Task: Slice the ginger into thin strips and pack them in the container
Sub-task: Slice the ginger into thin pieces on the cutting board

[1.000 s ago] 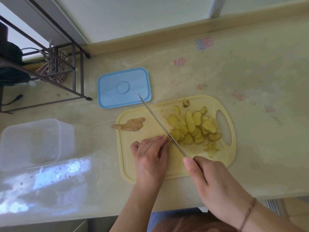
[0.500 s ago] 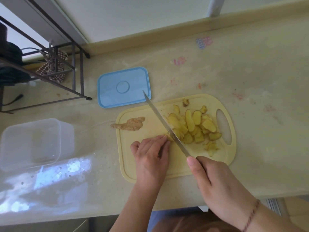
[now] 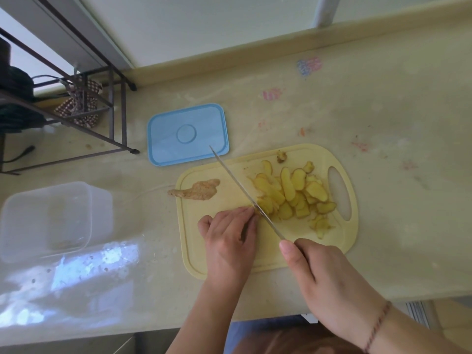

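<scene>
The pale yellow ginger slices lie heaped mid-board on the yellow plastic cutting board. The left hand pins a small piece; the right hand grips the steel knife, whose blade has dropped from half a second ago: another cut lands. The clear plastic container waits well left, across bare counter.

Left hand fingers curled down; right hand clenched, forefinger extended.
</scene>
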Action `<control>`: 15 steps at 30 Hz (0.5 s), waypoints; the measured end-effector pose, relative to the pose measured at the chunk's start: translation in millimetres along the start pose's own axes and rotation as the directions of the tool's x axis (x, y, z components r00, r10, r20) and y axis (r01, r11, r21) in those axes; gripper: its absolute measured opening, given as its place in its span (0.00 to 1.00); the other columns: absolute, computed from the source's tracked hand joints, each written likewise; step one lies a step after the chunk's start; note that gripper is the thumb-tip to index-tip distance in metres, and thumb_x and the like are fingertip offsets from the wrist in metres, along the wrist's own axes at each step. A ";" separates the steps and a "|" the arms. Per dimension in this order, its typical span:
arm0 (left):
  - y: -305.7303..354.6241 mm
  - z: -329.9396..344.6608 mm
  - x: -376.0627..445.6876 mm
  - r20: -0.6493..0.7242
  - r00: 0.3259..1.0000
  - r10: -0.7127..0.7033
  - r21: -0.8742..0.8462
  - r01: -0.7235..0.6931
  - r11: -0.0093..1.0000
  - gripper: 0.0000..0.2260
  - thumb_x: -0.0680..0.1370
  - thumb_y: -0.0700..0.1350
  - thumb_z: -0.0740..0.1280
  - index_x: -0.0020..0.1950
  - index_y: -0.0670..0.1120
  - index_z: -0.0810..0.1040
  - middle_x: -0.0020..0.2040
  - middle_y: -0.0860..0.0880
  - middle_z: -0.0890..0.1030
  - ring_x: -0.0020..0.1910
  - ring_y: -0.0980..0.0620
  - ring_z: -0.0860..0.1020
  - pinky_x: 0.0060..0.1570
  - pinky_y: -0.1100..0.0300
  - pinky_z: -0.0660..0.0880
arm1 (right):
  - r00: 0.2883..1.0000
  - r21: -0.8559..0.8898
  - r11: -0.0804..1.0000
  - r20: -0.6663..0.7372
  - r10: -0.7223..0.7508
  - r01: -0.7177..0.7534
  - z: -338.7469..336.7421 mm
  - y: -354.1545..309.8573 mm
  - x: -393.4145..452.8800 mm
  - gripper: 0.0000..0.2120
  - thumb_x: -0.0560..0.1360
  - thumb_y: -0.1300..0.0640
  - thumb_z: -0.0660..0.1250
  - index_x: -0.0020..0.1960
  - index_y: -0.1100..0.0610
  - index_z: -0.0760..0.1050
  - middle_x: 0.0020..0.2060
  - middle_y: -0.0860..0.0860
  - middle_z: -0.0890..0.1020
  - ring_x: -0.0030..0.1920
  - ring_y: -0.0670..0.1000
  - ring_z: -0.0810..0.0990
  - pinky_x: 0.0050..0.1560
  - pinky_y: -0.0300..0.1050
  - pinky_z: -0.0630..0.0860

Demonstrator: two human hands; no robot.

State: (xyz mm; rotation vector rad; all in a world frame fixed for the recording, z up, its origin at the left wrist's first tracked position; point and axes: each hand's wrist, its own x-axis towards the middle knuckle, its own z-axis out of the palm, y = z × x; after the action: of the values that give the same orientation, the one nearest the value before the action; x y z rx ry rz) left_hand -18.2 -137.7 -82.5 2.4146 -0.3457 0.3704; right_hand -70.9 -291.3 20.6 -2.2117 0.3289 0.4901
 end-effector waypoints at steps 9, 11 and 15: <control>-2.6 1.6 0.0 -0.029 0.997 0.065 0.022 -0.064 0.998 0.07 0.78 0.44 0.69 0.44 0.46 0.87 0.46 0.53 0.86 0.44 0.54 0.82 0.44 0.48 0.66 | 1.000 -0.032 0.999 0.018 0.001 -0.001 0.2 -0.9 0.2 0.26 0.70 0.32 0.41 0.32 0.51 0.64 0.23 0.48 0.68 0.27 0.46 0.70 0.30 0.39 0.66; -2.3 1.3 1.3 -0.026 0.997 0.075 0.024 -0.074 0.997 0.07 0.78 0.44 0.69 0.44 0.46 0.87 0.47 0.53 0.86 0.43 0.53 0.82 0.44 0.49 0.66 | 1.000 -0.045 0.999 0.018 0.004 -0.004 0.6 -1.0 0.2 0.26 0.70 0.32 0.40 0.33 0.51 0.64 0.23 0.48 0.68 0.27 0.46 0.70 0.29 0.39 0.65; -3.7 1.7 2.8 -0.012 0.996 0.094 0.027 -0.093 0.995 0.07 0.78 0.43 0.69 0.45 0.46 0.87 0.47 0.54 0.86 0.44 0.53 0.82 0.44 0.49 0.66 | 1.000 -0.040 0.999 0.017 0.007 -0.007 0.4 -0.3 1.1 0.27 0.70 0.32 0.40 0.33 0.51 0.65 0.23 0.48 0.69 0.29 0.44 0.72 0.30 0.39 0.66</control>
State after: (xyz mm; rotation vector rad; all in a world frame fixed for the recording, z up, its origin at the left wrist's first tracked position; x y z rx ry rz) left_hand -14.1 -136.5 -84.9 2.4256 -0.4515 0.4353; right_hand -70.0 -291.0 20.1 -2.2444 0.3203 0.5232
